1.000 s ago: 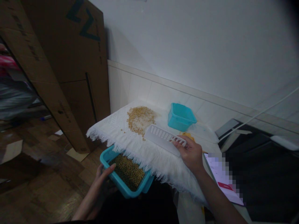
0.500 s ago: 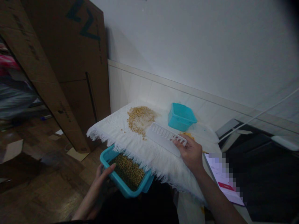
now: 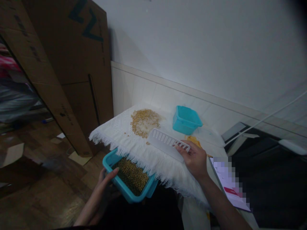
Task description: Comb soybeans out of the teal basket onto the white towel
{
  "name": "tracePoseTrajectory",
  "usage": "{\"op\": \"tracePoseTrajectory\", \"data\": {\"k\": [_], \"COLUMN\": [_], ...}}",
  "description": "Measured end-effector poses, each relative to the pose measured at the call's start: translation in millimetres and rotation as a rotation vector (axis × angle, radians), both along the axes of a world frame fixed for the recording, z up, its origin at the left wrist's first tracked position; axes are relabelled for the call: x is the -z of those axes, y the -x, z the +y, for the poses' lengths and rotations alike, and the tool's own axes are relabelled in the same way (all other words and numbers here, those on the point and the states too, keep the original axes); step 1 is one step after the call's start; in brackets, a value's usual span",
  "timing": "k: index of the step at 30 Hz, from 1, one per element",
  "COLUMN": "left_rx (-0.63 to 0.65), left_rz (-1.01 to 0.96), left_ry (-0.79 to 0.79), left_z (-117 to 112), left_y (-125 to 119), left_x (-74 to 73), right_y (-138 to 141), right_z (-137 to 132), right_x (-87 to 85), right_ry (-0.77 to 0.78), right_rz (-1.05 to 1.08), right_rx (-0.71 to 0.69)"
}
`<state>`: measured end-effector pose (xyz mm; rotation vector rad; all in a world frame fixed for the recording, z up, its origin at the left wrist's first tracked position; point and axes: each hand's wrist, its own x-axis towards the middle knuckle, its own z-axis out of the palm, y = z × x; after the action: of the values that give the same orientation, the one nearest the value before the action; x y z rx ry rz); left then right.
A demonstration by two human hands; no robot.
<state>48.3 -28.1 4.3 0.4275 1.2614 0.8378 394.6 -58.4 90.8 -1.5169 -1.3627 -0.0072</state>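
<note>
My left hand (image 3: pixel 109 179) grips the left side of a turquoise plastic bin (image 3: pixel 133 198), thumb over the rim. Inside the bin are yellow soybeans (image 3: pixel 136 174) and smaller dark green beans (image 3: pixel 124 177); the fringe of a white cloth (image 3: pixel 168 164) hangs over its far edge. My right hand (image 3: pixel 193 156) is closed on the end of a white slotted plastic tray (image 3: pixel 165 147), held low over the cloth. Its far end reaches the near edge of a spread of soybeans (image 3: pixel 139 119) mixed with pale, fine grains (image 3: pixel 150 123).
A second turquoise bin (image 3: pixel 187 123) stands at the back of the cloth against the wall. Beyond my right hand lies something orange-yellow (image 3: pixel 194 140). A tablet-like screen (image 3: pixel 230 188) and a black bag (image 3: pixel 271 172) are at right; a tall cardboard box (image 3: pixel 79 80) stands left.
My right hand has drawn the slotted tray slightly left and toward me. My left hand and the bin of beans have stayed in place.
</note>
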Motion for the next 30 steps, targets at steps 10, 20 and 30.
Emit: {"op": "tracePoseTrajectory", "data": {"k": [10, 20, 30], "left_rx": [-0.007, -0.034, 0.001], "left_rz": [-0.001, -0.011, 0.03], "left_ry": [0.023, 0.053, 0.034], "left_z": [7, 4, 1], "left_y": [2, 1, -1], "left_x": [10.4, -0.7, -7.4], "right_y": [23, -26, -7], "right_z": [-20, 1, -5], "right_x": [-9.8, -1.0, -1.3], "right_ry": [0.064, 0.004, -0.004], "right_rz": [0.027, -0.039, 0.034], "right_rx": [-0.07, 0.053, 0.036]}}
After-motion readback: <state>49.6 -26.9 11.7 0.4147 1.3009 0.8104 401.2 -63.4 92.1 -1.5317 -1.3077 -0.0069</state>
